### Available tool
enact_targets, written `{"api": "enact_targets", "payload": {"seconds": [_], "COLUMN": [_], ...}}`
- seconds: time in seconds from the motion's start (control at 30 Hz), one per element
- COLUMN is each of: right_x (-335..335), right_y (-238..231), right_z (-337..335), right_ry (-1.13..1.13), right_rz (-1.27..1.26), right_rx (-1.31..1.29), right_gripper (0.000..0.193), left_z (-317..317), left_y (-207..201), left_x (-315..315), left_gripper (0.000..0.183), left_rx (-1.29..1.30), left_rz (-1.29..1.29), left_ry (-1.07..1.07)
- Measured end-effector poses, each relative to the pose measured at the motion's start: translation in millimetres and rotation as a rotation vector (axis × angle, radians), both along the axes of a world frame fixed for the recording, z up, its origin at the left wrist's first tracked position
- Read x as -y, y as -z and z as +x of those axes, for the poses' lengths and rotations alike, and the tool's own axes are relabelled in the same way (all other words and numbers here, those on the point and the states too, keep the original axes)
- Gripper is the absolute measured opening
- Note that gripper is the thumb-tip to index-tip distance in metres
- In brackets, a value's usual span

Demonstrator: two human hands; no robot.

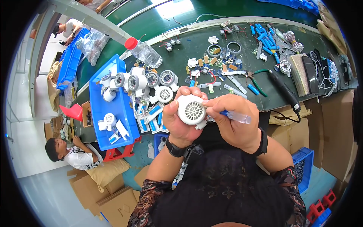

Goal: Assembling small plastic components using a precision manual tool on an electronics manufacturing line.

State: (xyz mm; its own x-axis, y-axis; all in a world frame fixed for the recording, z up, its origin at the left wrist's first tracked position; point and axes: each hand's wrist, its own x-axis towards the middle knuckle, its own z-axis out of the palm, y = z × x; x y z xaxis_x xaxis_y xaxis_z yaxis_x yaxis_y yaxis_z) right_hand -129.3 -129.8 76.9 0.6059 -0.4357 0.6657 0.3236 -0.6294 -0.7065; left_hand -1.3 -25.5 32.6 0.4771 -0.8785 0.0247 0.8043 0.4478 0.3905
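Observation:
In front of my chest, my left hand (176,125) is closed around a white fan head (192,110) with a round slotted grille. A screwdriver (239,117) with a clear and blue handle is gripped in my right hand (235,126). Its tip points at the upper right edge of the grille; whether it touches a screw I cannot tell. Just left of my left hand, several white fan heads (165,94) stand on the bench, some showing open motor sides. White handle shells with blue batteries (154,110) lie below them.
A blue tray (99,130) with white parts is at the left, a red-capped bottle (145,53) behind. Circuit boards and small parts (223,62) cover the middle. Green-handled pliers (255,81), a black electric screwdriver (281,89) and blue cells (264,38) lie right. Another person (79,155) sits at the left.

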Motion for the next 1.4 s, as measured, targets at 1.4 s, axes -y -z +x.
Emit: {"api": "enact_targets", "payload": {"seconds": [1.4], "right_x": [-8.7], "right_y": [-2.0], "right_z": [-3.2], "right_ry": [0.014], "right_rz": [0.143], "right_rx": [0.1], "right_gripper": [0.024], "left_z": [7.8], "left_y": [4.2], "left_x": [-0.7], "left_gripper": [0.039], "left_rx": [-0.071], "left_rz": [0.003], "left_ry": [0.076]}}
